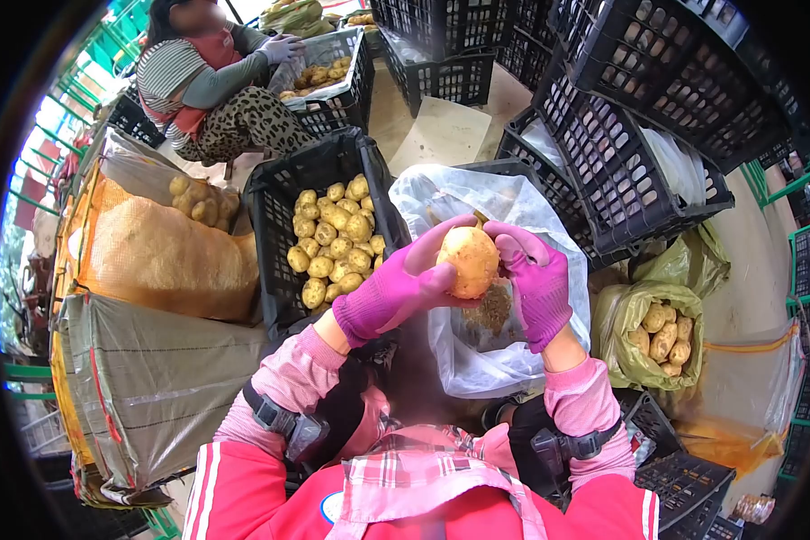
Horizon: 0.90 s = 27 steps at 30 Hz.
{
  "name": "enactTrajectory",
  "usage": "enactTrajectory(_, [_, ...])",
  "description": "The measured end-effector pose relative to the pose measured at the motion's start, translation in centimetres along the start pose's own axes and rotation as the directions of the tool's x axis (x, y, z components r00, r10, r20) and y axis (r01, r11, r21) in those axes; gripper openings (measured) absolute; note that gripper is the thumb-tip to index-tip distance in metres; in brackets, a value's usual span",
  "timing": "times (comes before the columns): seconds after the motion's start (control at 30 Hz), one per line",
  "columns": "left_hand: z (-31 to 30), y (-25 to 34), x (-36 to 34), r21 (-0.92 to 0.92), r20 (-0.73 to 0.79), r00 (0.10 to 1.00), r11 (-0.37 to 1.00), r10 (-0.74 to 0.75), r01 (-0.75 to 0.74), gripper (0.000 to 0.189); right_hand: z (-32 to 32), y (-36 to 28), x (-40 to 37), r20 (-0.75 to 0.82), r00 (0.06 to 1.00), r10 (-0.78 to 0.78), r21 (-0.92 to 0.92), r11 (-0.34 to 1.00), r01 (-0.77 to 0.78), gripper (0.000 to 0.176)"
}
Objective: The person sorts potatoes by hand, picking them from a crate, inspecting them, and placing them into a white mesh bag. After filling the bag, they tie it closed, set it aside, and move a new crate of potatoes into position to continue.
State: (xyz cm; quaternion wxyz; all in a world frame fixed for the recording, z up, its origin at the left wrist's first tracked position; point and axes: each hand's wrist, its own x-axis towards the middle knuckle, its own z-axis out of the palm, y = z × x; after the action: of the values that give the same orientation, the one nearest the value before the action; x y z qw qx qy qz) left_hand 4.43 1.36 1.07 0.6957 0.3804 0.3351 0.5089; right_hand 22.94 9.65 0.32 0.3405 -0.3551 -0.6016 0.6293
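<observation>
My left hand (403, 286), in a pink-purple glove, grips a large yellow-brown potato (468, 261) from its left side. On the potato's right side is my right hand (533, 279), in a matching glove, with curled fingers at its edge; whether it holds anything else cannot be made out. Below the potato lies a crate lined with white plastic (556, 360), with loose soil or scraps inside. Left of it, a black crate (274, 261) holds several yellow potatoes (337, 229).
A co-worker (216, 90) crouches at the upper left by a lined crate of potatoes (355, 99). Black crates (594, 135) are stacked at the upper right. A green bag of potatoes (612, 333) stands right, an orange mesh sack (162, 261) left.
</observation>
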Motion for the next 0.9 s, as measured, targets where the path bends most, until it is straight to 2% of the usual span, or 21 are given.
enactTrajectory(0.03, [0.1,0.3,-0.1,-0.022,0.018,1.0,1.0,0.002,-0.002,0.083,-0.1,0.2,0.1,-0.004,0.999,0.047,0.079,0.996,-0.046,0.053])
enactTrajectory(0.13, [-0.8,0.4,-0.2,-0.03,0.032,0.999,1.0,-0.009,0.01,0.083,0.2,1.1,0.4,0.058,0.986,-0.158,0.005,0.987,0.158,0.056])
enactTrajectory(0.2, [-1.3,0.5,-0.4,-0.042,0.044,0.999,0.999,-0.015,0.017,0.084,1.7,1.0,-0.3,0.107,0.934,-0.34,-0.14,0.925,0.353,0.059])
enactTrajectory(0.27, [-2.0,0.1,-0.6,-0.039,0.028,0.998,0.998,-0.057,0.058,0.085,2.8,1.2,-0.7,0.132,0.876,-0.464,-0.299,0.824,0.482,0.057])
enactTrajectory(0.37, [-2.1,-0.5,-0.8,0.021,0.051,0.998,0.999,-0.048,0.047,0.084,1.9,1.5,-0.4,0.139,0.938,-0.318,-0.231,0.91,0.343,0.05])
enactTrajectory(0.4, [-2.1,-0.7,-0.9,-0.015,0.067,0.996,0.998,-0.057,0.058,0.08,1.9,2.0,0.3,0.114,0.912,-0.394,-0.301,0.861,0.41,0.04])
enactTrajectory(0.47, [-2.4,-0.6,-1.2,-0.079,0.092,0.993,0.994,-0.069,0.076,0.072,1.5,2.0,0.1,0.006,0.995,-0.099,-0.058,0.993,0.099,0.036])
enactTrajectory(0.5, [-3.4,-0.7,-1.4,-0.087,0.028,0.998,0.994,-0.058,0.06,0.068,1.4,2.1,0.1,-0.013,0.998,0.066,0.073,0.995,-0.065,0.034])
enactTrajectory(0.57, [-6.9,-1.2,-1.6,-0.104,-0.099,0.995,0.994,-0.032,0.021,0.058,1.6,2.4,0.0,-0.081,0.995,0.057,0.022,0.998,-0.055,0.03])
enactTrajectory(0.6, [-8.5,-1.1,-1.7,-0.081,-0.242,0.97,0.997,-0.024,0.004,0.046,1.3,2.2,-0.1,-0.088,0.995,0.045,-0.002,0.999,-0.045,0.029])
enactTrajectory(0.67, [-14.0,-2.6,-2.5,-0.025,-0.475,0.875,0.995,-0.093,0.092,0.041,0.6,1.6,-0.5,-0.099,0.995,0.016,-0.006,1.0,-0.017,0.028])
enactTrajectory(0.73, [-17.4,-4.1,-4.2,-0.024,-0.664,0.714,0.96,-0.223,0.278,0.04,0.2,1.5,-0.5,-0.109,0.993,-0.042,-0.021,0.999,0.04,0.027])
enactTrajectory(0.83, [-22.2,-8.1,-6.5,-0.028,-0.662,0.659,0.891,-0.356,0.454,0.039,-0.1,1.3,-0.8,-0.101,0.992,-0.072,-0.042,0.997,0.068,0.026])
enactTrajectory(0.87, [-23.6,-8.7,-7.1,0.313,-0.611,0.737,0.768,-0.288,0.559,0.041,0.0,1.4,-0.7,-0.096,0.992,-0.087,-0.045,0.996,0.083,0.026])
enactTrajectory(0.9, [-25.0,-9.2,-7.4,0.616,-0.527,0.812,0.547,-0.249,0.567,0.042,0.0,1.4,-0.7,-0.091,0.99,-0.104,-0.051,0.994,0.099,0.026])
